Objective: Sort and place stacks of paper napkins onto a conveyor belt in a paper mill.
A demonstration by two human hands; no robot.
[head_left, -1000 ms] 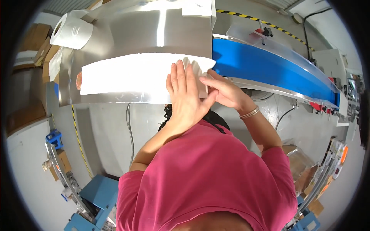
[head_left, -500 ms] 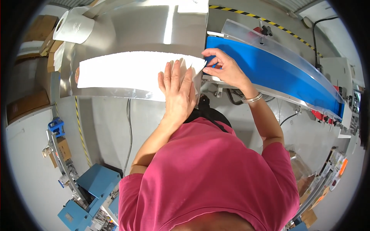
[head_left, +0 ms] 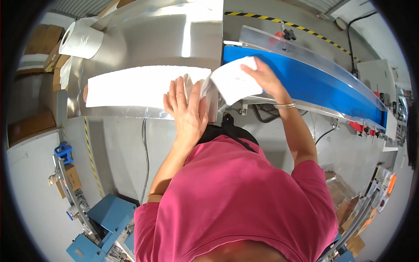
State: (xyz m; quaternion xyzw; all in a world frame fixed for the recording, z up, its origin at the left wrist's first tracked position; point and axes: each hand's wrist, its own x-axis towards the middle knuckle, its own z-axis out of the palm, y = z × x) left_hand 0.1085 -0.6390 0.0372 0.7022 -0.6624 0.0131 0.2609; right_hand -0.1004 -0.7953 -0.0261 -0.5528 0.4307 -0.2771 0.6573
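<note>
A smooth metal table (head_left: 146, 48) carries the things; read its top as a clock, twelve at the far edge. White sheets (head_left: 131, 87) lie on it in a long band from eight through six to four o'clock. At eight, a reddish-brown rounded thing (head_left: 85, 93) shows from the end of the band. A shiny, crinkled strip (head_left: 150, 112) lines the near edge at six. Toward ten sits a white roll (head_left: 89, 40), its open end facing nine. The flat, pale patch (head_left: 206, 12) at one is too bright to identify.
</note>
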